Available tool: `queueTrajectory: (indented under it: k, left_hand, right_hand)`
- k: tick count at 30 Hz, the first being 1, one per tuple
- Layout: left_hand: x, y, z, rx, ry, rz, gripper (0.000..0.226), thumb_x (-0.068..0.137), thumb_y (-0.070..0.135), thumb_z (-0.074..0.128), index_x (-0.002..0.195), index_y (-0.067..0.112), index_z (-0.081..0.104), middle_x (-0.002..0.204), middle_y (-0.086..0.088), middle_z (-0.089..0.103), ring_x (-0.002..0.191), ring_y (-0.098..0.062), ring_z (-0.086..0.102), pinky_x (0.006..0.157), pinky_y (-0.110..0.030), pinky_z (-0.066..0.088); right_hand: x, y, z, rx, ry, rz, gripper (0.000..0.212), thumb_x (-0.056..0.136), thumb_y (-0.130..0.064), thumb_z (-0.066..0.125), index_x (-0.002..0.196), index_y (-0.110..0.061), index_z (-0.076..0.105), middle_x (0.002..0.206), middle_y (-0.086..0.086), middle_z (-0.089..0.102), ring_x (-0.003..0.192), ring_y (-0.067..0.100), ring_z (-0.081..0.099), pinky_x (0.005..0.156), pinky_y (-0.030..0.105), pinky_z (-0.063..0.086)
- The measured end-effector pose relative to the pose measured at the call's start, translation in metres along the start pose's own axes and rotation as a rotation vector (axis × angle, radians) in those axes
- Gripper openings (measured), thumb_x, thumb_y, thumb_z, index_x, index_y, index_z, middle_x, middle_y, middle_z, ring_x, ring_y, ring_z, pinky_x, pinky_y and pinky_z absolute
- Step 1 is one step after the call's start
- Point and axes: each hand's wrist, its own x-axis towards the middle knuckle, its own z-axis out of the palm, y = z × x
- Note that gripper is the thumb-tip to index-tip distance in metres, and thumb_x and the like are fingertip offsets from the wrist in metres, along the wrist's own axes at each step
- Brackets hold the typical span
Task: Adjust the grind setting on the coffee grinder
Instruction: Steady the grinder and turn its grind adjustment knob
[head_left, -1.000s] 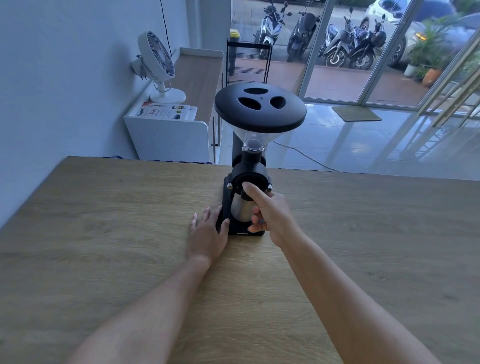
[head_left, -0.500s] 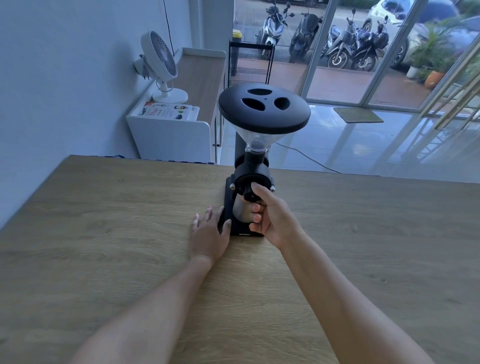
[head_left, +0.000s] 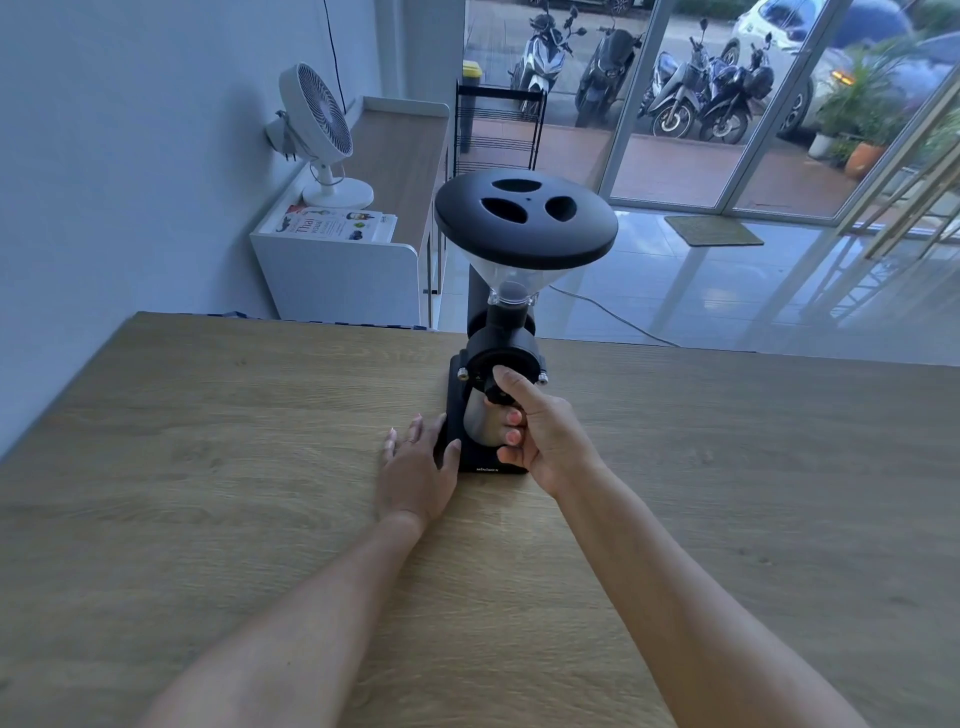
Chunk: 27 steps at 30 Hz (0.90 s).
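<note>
A black coffee grinder (head_left: 524, 223) with a wide lid and clear hopper stands at the far middle of the wooden table (head_left: 208, 467). Its round black grind dial (head_left: 498, 361) faces me, with a steel cup (head_left: 480, 426) below it on the base. My right hand (head_left: 540, 431) pinches the small knob at the dial's lower front between thumb and fingers. My left hand (head_left: 415, 467) lies flat on the table, thumb and palm edge pressed against the left side of the grinder's base.
Beyond the table's far edge stands a white cabinet (head_left: 337, 280) with a white fan (head_left: 317, 130) and a book on it. A black wire rack (head_left: 498, 124) and glass doors stand behind. A cable runs across the tiled floor.
My right hand has shifted its fingers on the dial's knob, the thumb moving up along the dial face. My left hand has stayed against the base.
</note>
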Motion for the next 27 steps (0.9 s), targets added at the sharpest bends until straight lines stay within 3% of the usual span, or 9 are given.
queueTrajectory:
  k: [16, 23, 27]
  left_hand:
    - [-0.0034, 0.0015, -0.0041, -0.003, -0.014, -0.007, 0.052, 0.096, 0.053, 0.031, 0.146, 0.038, 0.024, 0.156, -0.002, 0.025, 0.144, -0.032, 0.01, 0.118, -0.041, 0.009]
    - [-0.0021, 0.0002, -0.0026, 0.005, -0.015, -0.005, 0.052, 0.096, 0.054, 0.03, 0.146, 0.039, 0.024, 0.156, -0.002, 0.025, 0.144, -0.033, 0.011, 0.118, -0.042, 0.01]
    - [-0.0018, -0.0001, -0.0017, 0.011, -0.015, -0.008, 0.053, 0.096, 0.053, 0.03, 0.146, 0.039, 0.025, 0.156, -0.002, 0.026, 0.144, -0.033, 0.011, 0.118, -0.041, 0.009]
  right_hand:
    - [-0.0021, -0.0015, 0.0042, -0.048, 0.051, -0.018, 0.031, 0.079, -0.038, 0.081, 0.086, -0.014, 0.064, 0.05, -0.007, 0.042, 0.043, 0.009, 0.037, 0.039, 0.023, 0.04]
    - [-0.0027, 0.0, 0.0029, -0.036, 0.019, -0.019, 0.037, 0.079, -0.04, 0.081, 0.096, -0.013, 0.062, 0.054, -0.005, 0.043, 0.045, 0.011, 0.039, 0.04, 0.024, 0.04]
    - [-0.0038, 0.0018, -0.0012, 0.001, -0.11, 0.026, 0.041, 0.089, -0.049, 0.065, 0.101, -0.01, 0.064, 0.06, -0.002, 0.045, 0.046, 0.01, 0.042, 0.041, 0.025, 0.039]
